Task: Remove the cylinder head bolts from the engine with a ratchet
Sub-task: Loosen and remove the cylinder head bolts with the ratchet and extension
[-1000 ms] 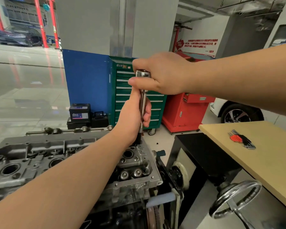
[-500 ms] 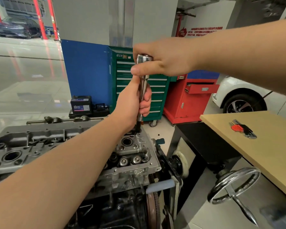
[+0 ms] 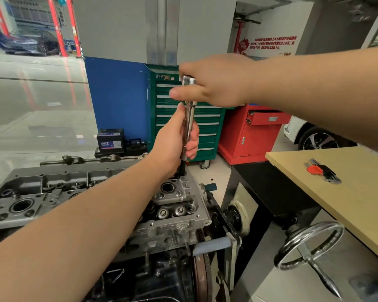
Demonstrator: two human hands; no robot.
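Observation:
A grey cylinder head (image 3: 175, 197) tops the engine in front of me. A chrome ratchet with a long extension (image 3: 189, 118) stands upright over the head's far right corner, its dark lower end going down into the head. My left hand (image 3: 172, 142) grips the extension's lower part. My right hand (image 3: 216, 81) grips the ratchet head at the top, thumb pointing left. The bolt under the tool is hidden.
A wooden table (image 3: 347, 192) at right carries a red-and-black hex key set (image 3: 322, 171). A chrome handwheel (image 3: 310, 245) sticks out of the engine stand at lower right. Behind stand a green tool cabinet (image 3: 205, 131), a red cabinet (image 3: 253, 134) and a car battery (image 3: 110, 140).
The ratchet stays upright on the same corner with both hands in place. My right hand has shifted slightly at the top, and my view has moved a little.

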